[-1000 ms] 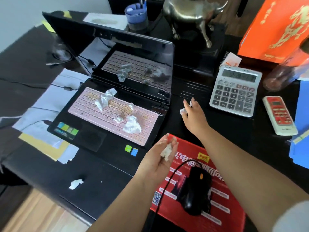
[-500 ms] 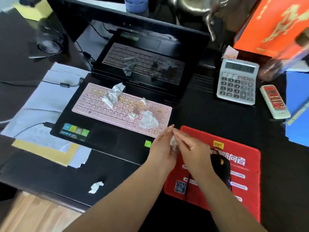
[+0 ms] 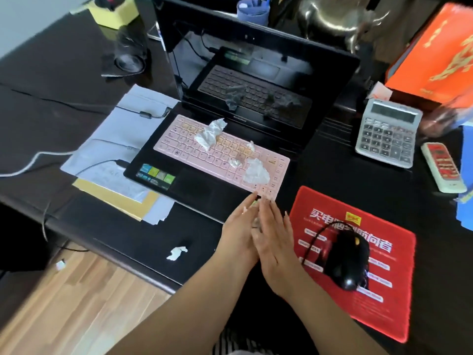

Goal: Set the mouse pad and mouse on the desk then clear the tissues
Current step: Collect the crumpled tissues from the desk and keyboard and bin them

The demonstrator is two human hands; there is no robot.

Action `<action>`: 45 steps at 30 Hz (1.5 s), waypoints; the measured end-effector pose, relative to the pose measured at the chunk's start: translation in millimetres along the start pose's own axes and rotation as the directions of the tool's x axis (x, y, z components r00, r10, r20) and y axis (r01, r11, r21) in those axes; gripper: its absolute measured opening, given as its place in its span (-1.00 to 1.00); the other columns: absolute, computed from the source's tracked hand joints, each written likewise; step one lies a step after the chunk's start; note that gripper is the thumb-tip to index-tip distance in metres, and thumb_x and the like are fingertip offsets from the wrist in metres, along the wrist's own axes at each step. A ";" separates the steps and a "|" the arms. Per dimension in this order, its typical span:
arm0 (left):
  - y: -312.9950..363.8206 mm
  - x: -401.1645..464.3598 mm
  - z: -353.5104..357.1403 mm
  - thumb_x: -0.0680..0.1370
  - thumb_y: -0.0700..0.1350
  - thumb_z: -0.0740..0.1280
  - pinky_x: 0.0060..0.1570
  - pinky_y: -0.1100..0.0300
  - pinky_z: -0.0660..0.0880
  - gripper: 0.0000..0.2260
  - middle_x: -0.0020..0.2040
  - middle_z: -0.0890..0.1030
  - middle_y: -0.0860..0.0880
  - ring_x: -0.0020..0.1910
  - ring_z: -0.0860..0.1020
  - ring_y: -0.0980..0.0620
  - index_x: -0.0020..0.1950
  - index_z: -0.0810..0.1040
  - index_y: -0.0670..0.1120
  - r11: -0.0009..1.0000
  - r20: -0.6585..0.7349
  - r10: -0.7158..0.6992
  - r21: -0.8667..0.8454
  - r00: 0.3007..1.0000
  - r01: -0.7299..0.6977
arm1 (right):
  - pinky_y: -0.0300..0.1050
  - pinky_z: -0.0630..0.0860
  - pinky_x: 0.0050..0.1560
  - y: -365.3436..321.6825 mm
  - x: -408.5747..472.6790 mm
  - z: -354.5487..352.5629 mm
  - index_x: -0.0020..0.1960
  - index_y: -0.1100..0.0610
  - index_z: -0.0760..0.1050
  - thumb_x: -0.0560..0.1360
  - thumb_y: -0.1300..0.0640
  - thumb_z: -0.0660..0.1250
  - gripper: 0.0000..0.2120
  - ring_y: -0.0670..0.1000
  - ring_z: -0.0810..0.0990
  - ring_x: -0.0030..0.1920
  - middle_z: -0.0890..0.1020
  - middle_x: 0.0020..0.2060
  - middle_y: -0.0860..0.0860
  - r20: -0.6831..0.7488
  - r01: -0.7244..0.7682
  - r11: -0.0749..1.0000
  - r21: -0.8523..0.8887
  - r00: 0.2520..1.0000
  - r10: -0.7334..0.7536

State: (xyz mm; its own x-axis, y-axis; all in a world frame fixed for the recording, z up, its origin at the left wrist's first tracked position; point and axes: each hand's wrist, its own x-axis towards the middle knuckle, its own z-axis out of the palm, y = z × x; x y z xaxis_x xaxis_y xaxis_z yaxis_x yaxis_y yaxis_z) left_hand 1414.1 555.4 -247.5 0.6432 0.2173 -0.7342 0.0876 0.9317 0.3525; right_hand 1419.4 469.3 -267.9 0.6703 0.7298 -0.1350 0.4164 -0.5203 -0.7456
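Desk (image 3: 76,226); tissue (image 3: 256,221) between hands (image 3: 256,239)

Your left hand (image 3: 239,233) and right hand (image 3: 275,238) are pressed together, fingers flat, at the laptop's (image 3: 204,185) front edge. Mouse (image 3: 346,262) sits on the red mouse pad (image 3: 394,285). Crumpled tissues (image 3: 211,133) lie on the pink keyboard (image 3: 184,147); one scrap (image 3: 176,252) near the desk (image 3: 64,98) edge.

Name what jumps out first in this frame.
The crumpled tissues strewn over the open laptop's pink keyboard, mid-desk. To its right, a red mouse pad carries a black mouse. Left hand and right hand meet between them, near the keyboard's front corner.
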 end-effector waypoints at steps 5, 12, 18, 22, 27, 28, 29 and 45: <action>25.5 -15.7 -37.9 0.58 -0.35 0.14 -0.10 0.27 0.60 -0.78 -0.08 0.61 -0.13 -0.08 0.60 0.03 0.12 0.53 -0.22 0.952 -0.164 0.157 -0.237 0.974 -0.194 | -0.58 -0.06 0.28 -0.6 -2.6 29.3 0.45 -0.01 0.05 0.58 0.05 0.14 -0.52 -0.26 0.02 0.39 0.09 0.39 -0.19 -0.125 -0.040 0.977 0.208 0.990 0.067; 91.7 -30.6 -94.0 0.59 -0.31 0.15 -0.25 0.27 0.63 -0.82 -0.17 0.60 -0.10 -0.22 0.61 0.05 -0.02 0.55 -0.21 0.868 -0.224 0.294 -0.346 0.929 -0.358 | 0.09 0.42 0.21 -19.1 -6.5 122.3 0.30 0.02 0.36 0.47 -0.08 0.06 -0.56 0.14 0.48 0.27 0.49 0.27 0.22 0.238 0.271 0.917 -0.292 0.949 -0.204; 114.1 -20.1 -120.4 0.58 -0.33 0.16 -0.22 0.26 0.63 -0.81 -0.23 0.63 -0.10 -0.25 0.62 0.05 -0.02 0.56 -0.21 0.910 -0.188 0.212 -0.320 0.959 -0.264 | 0.18 0.04 0.38 -19.6 -2.1 148.1 0.33 0.05 0.38 0.48 -0.22 0.09 -0.47 0.14 0.32 0.38 0.43 0.33 0.20 0.247 0.217 0.871 -0.441 0.962 -0.114; 126.0 -9.0 -129.8 0.58 -0.32 0.18 -0.16 0.26 0.61 -0.83 -0.21 0.63 -0.11 -0.34 0.67 0.06 -0.04 0.57 -0.20 0.956 -0.134 0.130 -0.247 0.982 -0.160 | 0.11 -0.05 0.37 -24.5 -5.3 153.1 0.24 0.14 0.47 0.57 -0.20 -0.19 -0.37 0.01 0.20 0.40 0.42 0.36 0.07 0.210 0.109 0.871 -0.480 0.978 -0.007; 122.0 -0.1 -136.6 0.58 -0.30 0.18 -0.13 0.29 0.58 -0.84 -0.07 0.59 -0.12 -0.10 0.59 0.05 0.03 0.54 -0.19 0.999 -0.077 0.033 0.033 0.996 -0.031 | -0.11 -0.07 0.43 -48.9 5.8 142.1 0.31 0.18 0.39 0.54 -0.26 -0.25 -0.29 -0.06 0.19 0.40 0.38 0.38 0.07 -0.028 -0.036 0.988 -0.149 0.999 0.032; 118.7 2.1 -136.1 0.57 -0.31 0.20 -0.12 0.30 0.58 -0.83 -0.06 0.60 -0.12 -0.08 0.58 0.05 0.07 0.54 -0.19 0.993 -0.078 0.032 0.116 0.996 -0.023 | -0.09 0.05 0.42 -55.8 9.2 136.8 0.31 0.19 0.40 0.54 -0.25 -0.22 -0.30 -0.06 0.25 0.36 0.44 0.34 0.09 -0.103 -0.047 0.994 -0.095 0.994 0.037; 116.1 3.8 -134.2 0.56 -0.32 0.21 -0.11 0.30 0.58 -0.81 -0.06 0.61 -0.11 -0.07 0.58 0.05 0.11 0.53 -0.20 0.982 -0.064 0.029 0.188 0.998 -0.016 | -0.06 0.15 0.38 -63.2 12.6 131.7 0.30 0.20 0.42 0.55 -0.24 -0.20 -0.31 -0.05 0.31 0.32 0.49 0.29 0.10 -0.181 -0.056 0.995 -0.083 0.983 0.041; 93.4 19.6 -63.5 0.52 -0.13 0.30 -0.31 0.28 0.61 -0.88 -0.32 0.65 -0.09 -0.36 0.65 0.07 -0.06 0.58 -0.15 0.968 0.113 -0.251 0.047 0.961 0.247 | -0.45 0.27 -0.06 -49.8 53.4 60.2 0.05 0.16 0.52 0.46 0.08 0.12 -0.71 -0.06 0.46 -0.20 0.62 -0.29 0.09 -0.470 -0.087 0.986 -0.145 0.883 0.009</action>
State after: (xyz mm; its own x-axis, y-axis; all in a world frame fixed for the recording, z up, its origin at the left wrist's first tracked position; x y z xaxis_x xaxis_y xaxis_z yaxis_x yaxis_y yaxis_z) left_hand 1386.6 665.2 -265.8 0.6825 -0.0580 -0.7286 0.2797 0.9417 0.1870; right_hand 1397.5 560.9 -277.2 0.8839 0.4313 0.1808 0.4411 -0.6406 -0.6285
